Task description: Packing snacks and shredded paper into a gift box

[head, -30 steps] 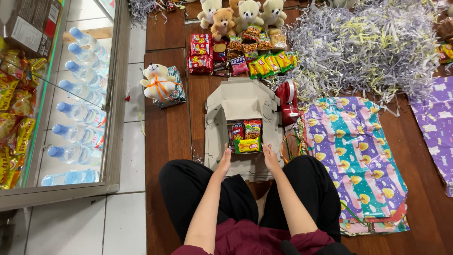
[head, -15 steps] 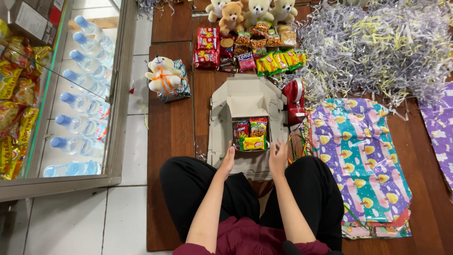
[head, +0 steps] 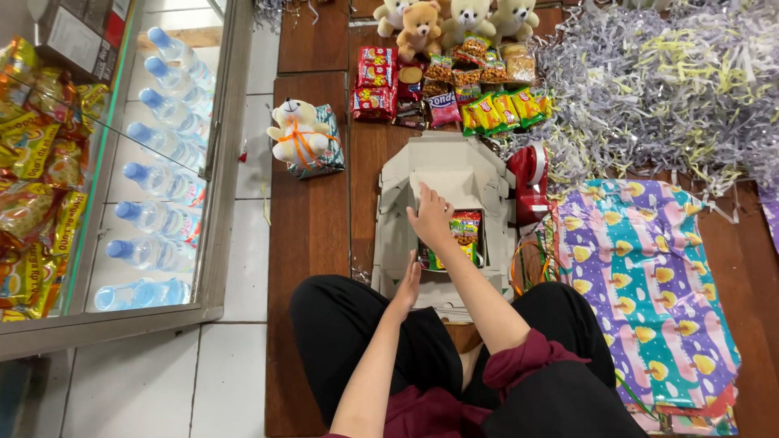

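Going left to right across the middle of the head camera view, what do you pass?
Water bottles in the glass cabinet → white teddy bear → open cardboard box with the right hand over it → red tape dispenser → patterned wrapping paper.

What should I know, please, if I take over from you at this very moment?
Left hand rests flat on the near flap of the open cardboard box, holding nothing. Right hand reaches into the box, on the snack packets, grip unclear. Some packets are already packed; more snack packs and teddy bears lie beyond. Box not yet closed; wrapping paper unused at right.
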